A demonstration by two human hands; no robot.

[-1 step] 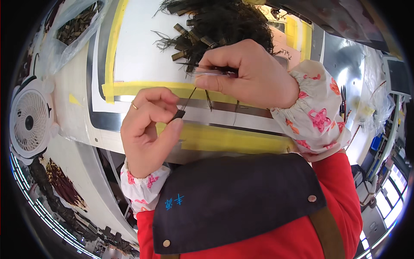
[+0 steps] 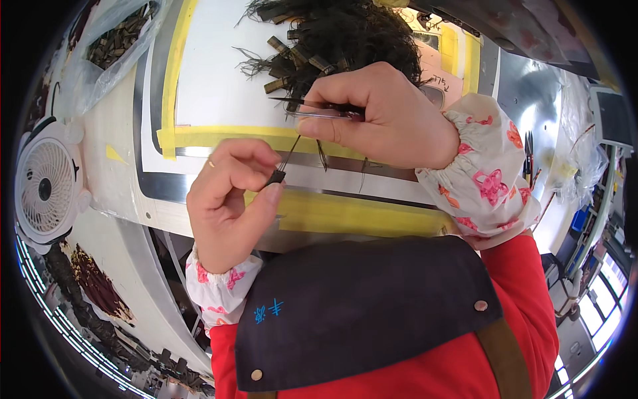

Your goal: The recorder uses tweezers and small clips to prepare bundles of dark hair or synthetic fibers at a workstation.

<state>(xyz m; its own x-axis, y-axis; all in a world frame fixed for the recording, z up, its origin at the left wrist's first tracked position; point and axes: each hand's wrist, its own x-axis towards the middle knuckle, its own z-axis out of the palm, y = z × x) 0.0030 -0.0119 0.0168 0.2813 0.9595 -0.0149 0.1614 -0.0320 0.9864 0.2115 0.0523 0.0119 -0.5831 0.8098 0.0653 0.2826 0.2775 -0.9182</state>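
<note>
In the head view, the left hand (image 2: 229, 206) is at the centre-left with thumb and forefinger closed on a small dark block (image 2: 276, 177), its far end showing between the fingertips. Thin dark strands (image 2: 290, 153) run from this block up and to the right, reaching the thumb tip of the right hand (image 2: 379, 113); whether that thumb pinches them cannot be told. The right hand is clamped round a slim two-armed pointed tool (image 2: 332, 112), tweezers or snips, its dark and silver points aimed left and standing apart. More loose strands (image 2: 323, 156) hang below the right hand.

The block is held over the near edge of the work surface, just beyond strips of yellow tape (image 2: 359, 214). Behind the hands, a tangled heap of dark fibres (image 2: 372, 40) with small brownish blocks (image 2: 276, 85) lies on a white sheet (image 2: 212, 60). At upper left, a clear plastic bag (image 2: 100, 93) holds similar brown pieces (image 2: 123, 40); below it is a white fan (image 2: 45, 186). Floral oversleeves (image 2: 495, 183) cover both forearms above red sleeves (image 2: 522, 279), and a dark apron (image 2: 365, 299) spreads across the lower part.
</note>
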